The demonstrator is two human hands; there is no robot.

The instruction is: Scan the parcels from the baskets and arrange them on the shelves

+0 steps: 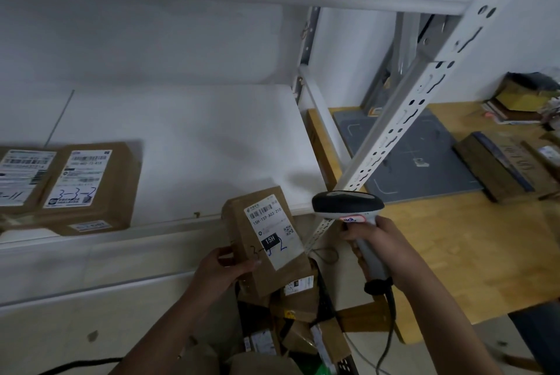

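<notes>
Parcels in brown card and paper [298,299] lie heaped low in the frame, in what appears to be a dark slotted basket [344,364]. Above them the person's left hand [224,268] grips a small brown cardboard parcel with a white shipping label [266,241], fingers and thumb curled round its near left edge. The parcel's long axis runs away from the body and its label is turned up. The right hand [372,238] is wrapped around the handle of a grey-and-black handheld barcode scanner [348,205], whose head sits just right of the parcel's far end, nose towards the label. Scanning looks to be the step in hand. Placing then turns on the left hand, the nearer one to the white shelf board [188,138], which lies beyond and to the left. Two brown labelled boxes [91,189] stand there side by side, touching, well left of the white perforated steel upright [424,86].
</notes>
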